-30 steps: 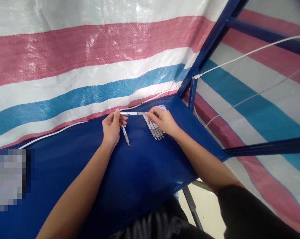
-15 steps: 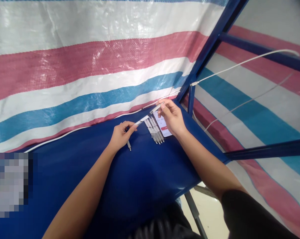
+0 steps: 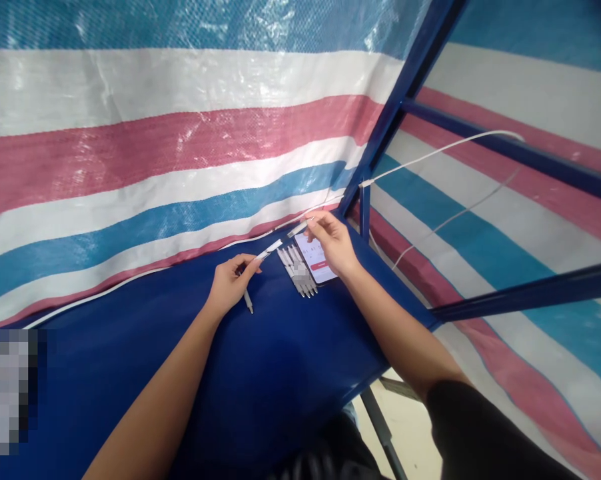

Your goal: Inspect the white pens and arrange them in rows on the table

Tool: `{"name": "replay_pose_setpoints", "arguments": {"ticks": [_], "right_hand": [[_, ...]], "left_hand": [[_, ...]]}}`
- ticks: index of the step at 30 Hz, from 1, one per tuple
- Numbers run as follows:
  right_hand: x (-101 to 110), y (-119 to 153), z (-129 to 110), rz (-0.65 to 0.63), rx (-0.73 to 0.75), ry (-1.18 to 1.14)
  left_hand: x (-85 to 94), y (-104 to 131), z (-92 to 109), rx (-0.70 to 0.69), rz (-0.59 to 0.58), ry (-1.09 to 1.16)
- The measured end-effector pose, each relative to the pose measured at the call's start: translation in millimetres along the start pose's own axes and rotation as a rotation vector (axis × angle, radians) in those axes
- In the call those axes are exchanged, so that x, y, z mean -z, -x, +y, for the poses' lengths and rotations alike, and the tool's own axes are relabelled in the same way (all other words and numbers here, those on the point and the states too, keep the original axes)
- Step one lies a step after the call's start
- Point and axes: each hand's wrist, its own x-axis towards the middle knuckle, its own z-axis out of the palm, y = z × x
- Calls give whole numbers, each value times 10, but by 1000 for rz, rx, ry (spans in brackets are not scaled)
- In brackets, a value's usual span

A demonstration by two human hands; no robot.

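My left hand (image 3: 234,283) pinches a white pen barrel (image 3: 269,250) between thumb and fingers, tilted up to the right. A short greyish pen piece (image 3: 297,229) with a dark end sits in the fingertips of my right hand (image 3: 330,241). A small gap separates the two parts. Below my left hand a grey-tipped pen (image 3: 249,302) lies partly hidden on the blue table (image 3: 280,373). Several white and grey pens (image 3: 295,267) lie side by side in a row. Against them rests a phone (image 3: 323,272) with a lit screen, partly covered by my right hand.
A striped plastic sheet (image 3: 180,147) rises behind the table's back edge. Blue metal frame bars (image 3: 530,290) stand at the right. A white cable (image 3: 440,147) hangs from the frame, and another white cable (image 3: 100,287) runs along the back edge. A blurred-out patch (image 3: 5,393) covers the left.
The pen parts, touching or nearly touching before, now have a visible gap between them. The view has shifted, so the scene sits further left and lower.
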Motion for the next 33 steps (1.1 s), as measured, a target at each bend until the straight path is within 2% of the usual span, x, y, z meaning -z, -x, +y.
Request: {"name": "replay_pose_setpoints", "arguments": {"ticks": [3,12,16,22,27,33], "right_hand": [[-29,18,23,-114,-60,19],[13,5,-16,-155,-100,33],[58,-2,21,-225,-125,68],[27,46,44,-345,-94,126],[-113,160,13,-308,34,113],[-113,200,-38,-305,85,294]], "left_hand": [[1,2,7,-7,-2,-16],[-11,15,7,-16,-51,-34],[24,5,4,36,2,46],[40,-24,-26,117,90,184],[45,-44,-81,144,158,280],[60,-51,-56,125,111,283]]}}
